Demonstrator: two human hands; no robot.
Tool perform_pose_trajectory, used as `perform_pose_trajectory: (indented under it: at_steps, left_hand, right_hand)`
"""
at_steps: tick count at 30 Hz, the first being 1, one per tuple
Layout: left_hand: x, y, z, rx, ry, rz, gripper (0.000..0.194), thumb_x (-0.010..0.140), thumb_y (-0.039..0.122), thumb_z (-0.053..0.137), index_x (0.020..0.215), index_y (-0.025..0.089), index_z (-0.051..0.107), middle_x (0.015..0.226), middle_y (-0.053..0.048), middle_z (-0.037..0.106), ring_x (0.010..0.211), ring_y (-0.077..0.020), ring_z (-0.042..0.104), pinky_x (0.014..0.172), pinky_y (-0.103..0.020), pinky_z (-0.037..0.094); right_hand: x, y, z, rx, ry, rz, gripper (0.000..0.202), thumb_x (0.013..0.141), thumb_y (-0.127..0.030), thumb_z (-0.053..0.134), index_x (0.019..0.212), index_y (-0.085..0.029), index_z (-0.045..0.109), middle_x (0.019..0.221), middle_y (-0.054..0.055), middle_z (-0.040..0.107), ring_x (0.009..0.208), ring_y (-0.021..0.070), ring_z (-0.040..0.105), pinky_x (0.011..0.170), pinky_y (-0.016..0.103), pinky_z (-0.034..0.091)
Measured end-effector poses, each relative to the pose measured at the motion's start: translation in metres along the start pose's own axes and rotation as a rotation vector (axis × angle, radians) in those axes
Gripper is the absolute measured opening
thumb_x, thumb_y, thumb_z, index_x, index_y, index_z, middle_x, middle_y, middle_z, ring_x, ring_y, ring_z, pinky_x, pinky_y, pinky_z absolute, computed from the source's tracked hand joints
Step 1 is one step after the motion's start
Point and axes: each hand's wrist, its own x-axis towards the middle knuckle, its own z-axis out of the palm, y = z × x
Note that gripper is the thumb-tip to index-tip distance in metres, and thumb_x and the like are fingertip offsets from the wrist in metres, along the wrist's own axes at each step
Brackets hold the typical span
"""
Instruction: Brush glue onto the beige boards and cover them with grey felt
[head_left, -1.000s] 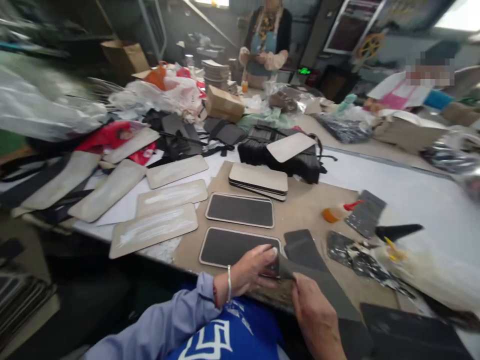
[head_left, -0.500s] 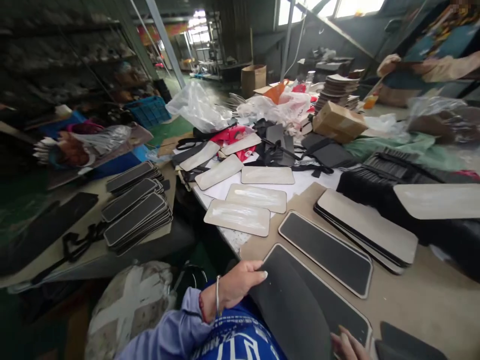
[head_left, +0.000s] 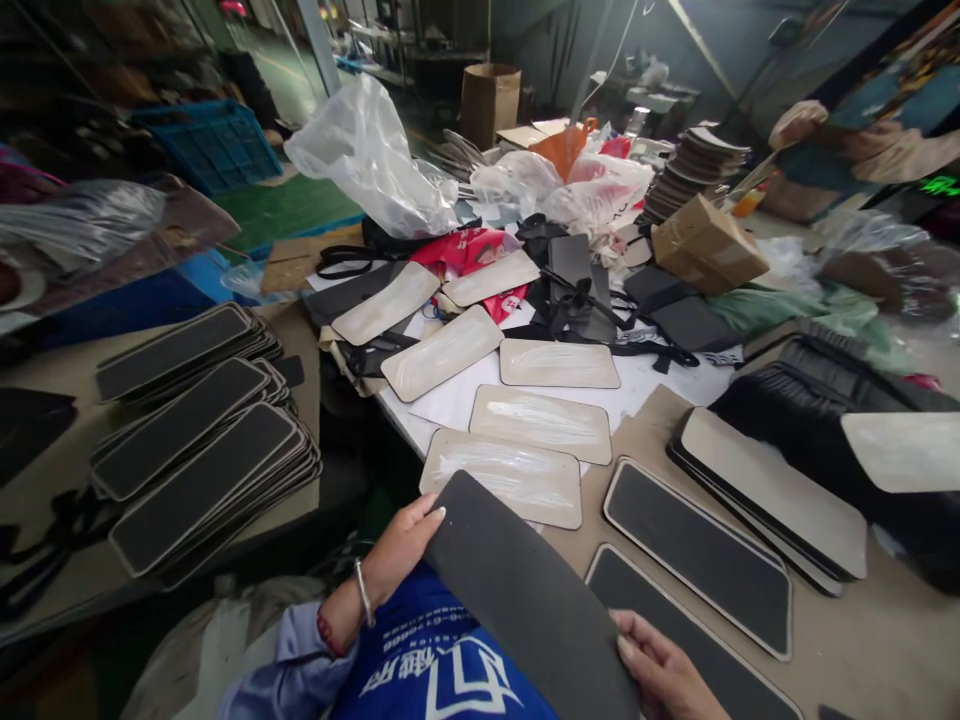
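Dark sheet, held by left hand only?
No, the left hand and the right hand both grip the dark sheet at its edges.

Dark sheet (head_left: 525, 590) cropped below, co-worker (head_left: 874, 145) cut off

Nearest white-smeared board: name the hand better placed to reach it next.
Likely the left hand: it holds the dark sheet near that board; the right hand grips the sheet farther off.

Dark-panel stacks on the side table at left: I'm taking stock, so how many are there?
3: the near stack, the middle stack behind it, and the far stack beyond that. More could be hidden.
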Motion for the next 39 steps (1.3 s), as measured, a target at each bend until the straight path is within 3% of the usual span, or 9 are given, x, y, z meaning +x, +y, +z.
perform_pose_trajectory:
  at_steps: [4,9,11,15,20,25,32,36,39]
  left_hand:
    - [0.023,0.012,-0.027,0.033,0.127,0.02,0.039,0.068,0.044,0.059,0.094,0.015,0.058,0.079,-0.003,0.065,0.072,-0.0169,0.058,0.066,-0.028,0.045]
    - [0.049,0.008,-0.04,0.12,0.237,0.008,0.031,0.064,0.045,0.059,0.072,0.015,0.058,0.064,0.001,0.06,0.065,-0.0155,0.056,0.06,-0.025,0.042]
    - [0.056,0.005,-0.042,0.154,0.247,-0.008,0.03,0.061,0.044,0.061,0.068,0.015,0.059,0.064,0.0,0.061,0.064,-0.0156,0.055,0.06,-0.025,0.042]
    - [0.058,0.004,-0.041,0.116,0.271,-0.03,0.031,0.059,0.042,0.063,0.073,0.014,0.064,0.067,-0.001,0.063,0.064,-0.0156,0.056,0.06,-0.025,0.042]
    - [0.047,0.002,-0.038,0.121,0.316,-0.011,0.033,0.062,0.043,0.061,0.078,0.014,0.066,0.066,-0.001,0.064,0.067,-0.0171,0.057,0.062,-0.026,0.042]
    - [0.039,-0.007,-0.042,0.153,0.314,-0.04,0.033,0.066,0.043,0.058,0.08,0.014,0.065,0.067,-0.002,0.063,0.067,-0.0177,0.057,0.062,-0.027,0.042]
    - [0.049,-0.011,-0.045,0.26,0.378,0.006,0.029,0.063,0.042,0.06,0.075,0.016,0.062,0.069,-0.001,0.064,0.066,-0.0165,0.056,0.063,-0.026,0.042]
    - [0.075,-0.008,-0.04,0.51,0.479,0.066,0.021,0.065,0.039,0.057,0.064,0.018,0.059,0.06,0.001,0.06,0.06,-0.0148,0.053,0.059,-0.025,0.039]
    - [0.096,-0.01,-0.038,0.676,0.528,0.043,0.017,0.067,0.033,0.054,0.059,0.019,0.057,0.056,0.001,0.058,0.058,-0.014,0.053,0.057,-0.024,0.038]
  right_hand:
    - [0.032,-0.028,0.032,-0.17,0.064,0.002,0.038,0.06,-0.051,0.069,0.074,-0.017,0.06,0.065,0.001,0.057,0.06,0.0138,0.054,0.057,0.024,0.041]
    - [0.091,-0.06,0.041,-0.764,0.489,-0.212,0.04,0.061,-0.059,0.059,0.059,-0.02,0.052,0.052,-0.001,0.048,0.051,0.0139,0.045,0.05,0.026,0.032]
    - [0.108,-0.069,0.042,-0.941,0.576,-0.264,0.038,0.063,-0.058,0.055,0.057,-0.021,0.049,0.051,-0.001,0.048,0.052,0.0146,0.045,0.052,0.027,0.031]
    - [0.113,-0.076,0.039,-0.806,0.344,-0.21,0.042,0.063,-0.061,0.051,0.054,-0.021,0.043,0.046,-0.004,0.041,0.045,0.0117,0.04,0.048,0.026,0.031]
    - [0.081,-0.077,0.034,-0.557,-0.066,-0.091,0.042,0.063,-0.057,0.06,0.073,-0.016,0.059,0.064,0.0,0.054,0.056,0.0117,0.045,0.051,0.024,0.034]
    - [0.066,-0.062,0.029,-0.445,-0.18,-0.04,0.038,0.063,-0.052,0.065,0.077,-0.017,0.061,0.074,0.002,0.059,0.073,0.0171,0.053,0.067,0.028,0.041]
    - [0.097,-0.036,0.014,-0.49,0.198,-0.12,0.042,0.06,-0.059,0.062,0.064,-0.018,0.054,0.054,-0.002,0.048,0.05,0.0119,0.043,0.049,0.024,0.034]
    - [0.125,-0.05,0.017,-0.809,0.507,-0.245,0.043,0.061,-0.064,0.055,0.06,-0.02,0.05,0.052,-0.002,0.048,0.051,0.0146,0.045,0.052,0.027,0.034]
    - [0.141,-0.062,0.023,-1.057,0.597,-0.249,0.039,0.068,-0.06,0.048,0.061,-0.021,0.05,0.058,0.001,0.054,0.057,0.0173,0.05,0.056,0.028,0.034]
